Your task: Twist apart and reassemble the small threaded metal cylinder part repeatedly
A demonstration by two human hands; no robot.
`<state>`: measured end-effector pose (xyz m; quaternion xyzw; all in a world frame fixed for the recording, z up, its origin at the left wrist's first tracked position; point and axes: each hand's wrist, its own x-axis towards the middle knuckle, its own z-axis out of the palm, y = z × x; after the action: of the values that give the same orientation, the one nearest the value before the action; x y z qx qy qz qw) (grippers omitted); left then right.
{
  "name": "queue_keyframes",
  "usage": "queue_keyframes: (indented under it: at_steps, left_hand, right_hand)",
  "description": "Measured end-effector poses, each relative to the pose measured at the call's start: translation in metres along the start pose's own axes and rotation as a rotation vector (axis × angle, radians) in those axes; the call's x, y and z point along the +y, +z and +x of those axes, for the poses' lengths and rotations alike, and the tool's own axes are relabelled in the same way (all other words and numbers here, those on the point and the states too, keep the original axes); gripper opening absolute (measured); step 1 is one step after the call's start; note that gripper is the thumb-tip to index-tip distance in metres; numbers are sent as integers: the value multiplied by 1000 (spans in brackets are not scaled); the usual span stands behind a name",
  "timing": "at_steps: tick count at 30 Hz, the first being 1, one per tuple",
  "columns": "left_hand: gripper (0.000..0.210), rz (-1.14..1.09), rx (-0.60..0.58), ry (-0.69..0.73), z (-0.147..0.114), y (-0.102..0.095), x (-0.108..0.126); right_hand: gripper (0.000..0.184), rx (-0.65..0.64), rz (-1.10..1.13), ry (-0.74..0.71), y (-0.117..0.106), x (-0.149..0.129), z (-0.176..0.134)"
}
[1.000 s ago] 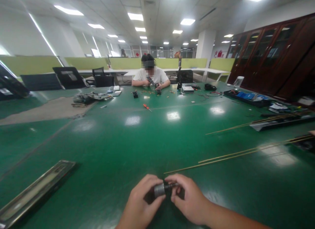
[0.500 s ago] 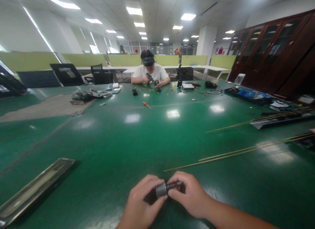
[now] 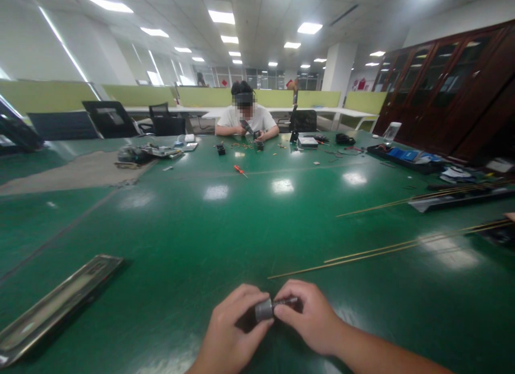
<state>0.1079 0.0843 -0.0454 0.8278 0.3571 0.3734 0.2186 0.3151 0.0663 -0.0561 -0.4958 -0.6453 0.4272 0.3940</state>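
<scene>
Low in the head view, my left hand (image 3: 238, 327) grips a dull grey metal cylinder (image 3: 264, 310) between thumb and fingers. A thinner dark shaft (image 3: 286, 301) sticks out of the cylinder's right end. My right hand (image 3: 311, 317) pinches that shaft, its thumb lying along the near side and the index finger over the top. Both hands are close together just above the green table (image 3: 193, 224), and the piece lies roughly level between them. The palms' insides and the cylinder's left end are hidden by fingers.
Long thin brass-coloured rods (image 3: 362, 255) lie to the right, beyond my hands. A long metal-framed panel (image 3: 60, 309) is at the left. Farther off are an orange screwdriver (image 3: 240, 171), a black tray with blue items (image 3: 404, 153) and a person (image 3: 247, 116) working across the table.
My right thumb and fingers have shifted slightly on the shaft, covering more of its ribbed part. The left hand keeps its hold on the cylinder.
</scene>
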Motion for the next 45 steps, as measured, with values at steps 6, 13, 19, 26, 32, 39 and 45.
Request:
queue_keyframes:
  at_steps: [6,13,19,26,32,39,45]
  left_hand:
    - [32,20,16,1,2,-3,1]
    - [32,36,57,25,3,-3,4]
    - [31,30,55,21,2,-2,2]
    - [30,41,56,7,1,-4,1]
    - [31,37,61,13,2,-4,1]
    - [31,18,62,7,2,-5,2]
    - [34,28,56,10,2,-7,2]
  right_hand:
    - [15,5,17,4,-1,0,1]
    - [11,9,43,30,0,2,0]
    - [11,8,51,42,-1,0,0]
    - [11,11,60,53,0,2,1]
    - [10,9,77,55,0,2,1]
    - [10,19,81,53,0,0,0]
    - [11,31,89,56,0,1,-1]
